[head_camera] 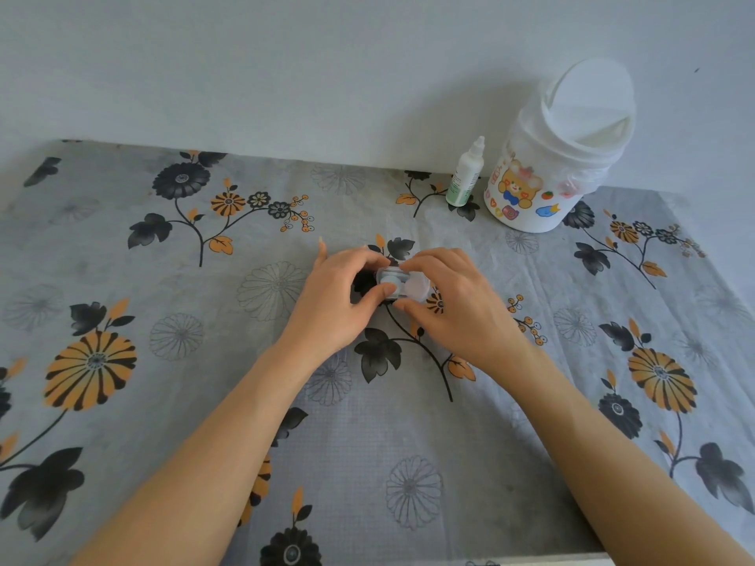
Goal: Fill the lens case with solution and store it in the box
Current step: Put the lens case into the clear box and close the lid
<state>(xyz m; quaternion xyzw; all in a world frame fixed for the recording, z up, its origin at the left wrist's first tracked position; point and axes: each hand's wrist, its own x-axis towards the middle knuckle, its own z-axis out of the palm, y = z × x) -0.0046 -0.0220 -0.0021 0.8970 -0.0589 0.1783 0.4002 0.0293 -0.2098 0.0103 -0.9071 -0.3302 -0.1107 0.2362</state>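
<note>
A small clear plastic box [402, 284] lies at the middle of the table, and a pale blue lens case [391, 282] shows through it. My left hand [339, 298] grips the box's left end, thumb at the front and fingers curled over the top. My right hand [453, 304] pinches its right side between thumb and fingers, hiding that end. A small white solution bottle [465, 173] with a green label and a white cap stands upright at the back, far from both hands.
A white lidded bin [559, 153] with cartoon stickers stands at the back right beside the bottle. A grey floral cloth [163, 341] covers the table. A plain wall rises right behind the table's far edge.
</note>
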